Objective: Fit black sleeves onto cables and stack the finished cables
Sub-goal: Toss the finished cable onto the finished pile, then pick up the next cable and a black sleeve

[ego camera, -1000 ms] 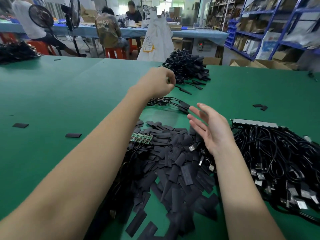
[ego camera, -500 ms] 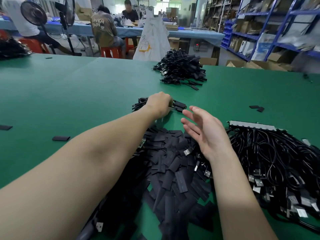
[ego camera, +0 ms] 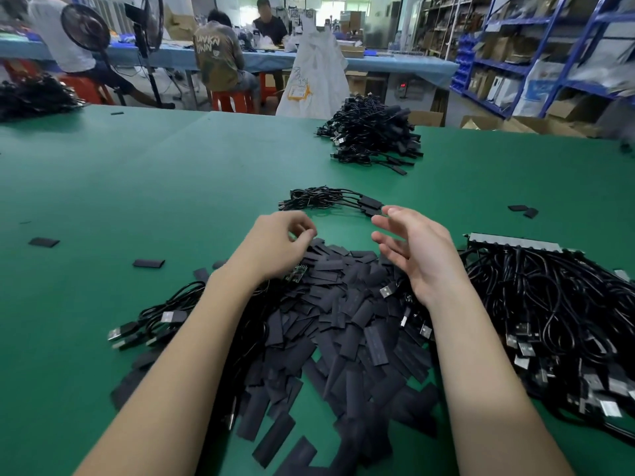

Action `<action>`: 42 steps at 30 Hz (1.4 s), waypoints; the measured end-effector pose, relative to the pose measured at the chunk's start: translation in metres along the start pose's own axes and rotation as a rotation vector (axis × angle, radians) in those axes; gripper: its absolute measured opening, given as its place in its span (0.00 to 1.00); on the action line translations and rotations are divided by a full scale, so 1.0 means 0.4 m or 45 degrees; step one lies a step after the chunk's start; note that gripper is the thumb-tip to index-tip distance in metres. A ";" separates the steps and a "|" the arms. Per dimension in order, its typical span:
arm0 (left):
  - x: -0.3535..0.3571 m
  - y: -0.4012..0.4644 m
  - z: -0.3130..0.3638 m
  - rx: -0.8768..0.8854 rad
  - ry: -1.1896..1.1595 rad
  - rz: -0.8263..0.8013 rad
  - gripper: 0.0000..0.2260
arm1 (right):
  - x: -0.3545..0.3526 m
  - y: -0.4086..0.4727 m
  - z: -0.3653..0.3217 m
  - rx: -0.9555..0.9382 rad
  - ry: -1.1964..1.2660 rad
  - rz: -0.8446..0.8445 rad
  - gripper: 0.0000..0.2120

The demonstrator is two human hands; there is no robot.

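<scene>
A wide heap of flat black sleeves (ego camera: 347, 324) lies on the green table (ego camera: 144, 187) in front of me. My left hand (ego camera: 278, 243) hovers over the heap's far edge with its fingers loosely curled and nothing in them. A small green circuit board (ego camera: 294, 275) shows just under that wrist. My right hand (ego camera: 414, 250) is held open beside it, fingers spread, also holding nothing. Just beyond both hands lies a small stack of sleeved cables (ego camera: 330, 201). A tangle of bare black USB cables (ego camera: 556, 324) fills the right side.
A bigger heap of finished cables (ego camera: 374, 137) sits further back on the table. Loose sleeves (ego camera: 148, 263) lie scattered to the left and some (ego camera: 524, 210) to the right. A few USB cables (ego camera: 151, 324) lie by my left forearm. People sit at a blue table (ego camera: 395, 65) behind.
My left hand came down onto the small stack of sleeved cables, then drew back to the sleeve heap with nothing in it. The right hand stayed open and barely moved.
</scene>
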State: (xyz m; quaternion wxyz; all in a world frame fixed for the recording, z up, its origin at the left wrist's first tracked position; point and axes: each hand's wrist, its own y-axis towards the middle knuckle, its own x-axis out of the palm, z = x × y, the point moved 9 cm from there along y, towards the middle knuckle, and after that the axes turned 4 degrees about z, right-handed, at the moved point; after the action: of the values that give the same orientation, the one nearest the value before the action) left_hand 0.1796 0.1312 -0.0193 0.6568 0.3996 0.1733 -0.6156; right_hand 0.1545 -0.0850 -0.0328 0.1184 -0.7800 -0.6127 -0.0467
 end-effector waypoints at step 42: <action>-0.064 -0.012 -0.007 -0.199 -0.013 0.300 0.32 | 0.217 -0.084 0.085 0.065 -0.296 -0.372 0.04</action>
State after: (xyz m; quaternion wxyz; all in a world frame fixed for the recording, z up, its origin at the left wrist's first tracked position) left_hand 0.1713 0.1508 -0.0043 0.7544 0.3616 0.1693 -0.5210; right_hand 0.1409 0.0125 -0.0426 0.0584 -0.6795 -0.7301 0.0425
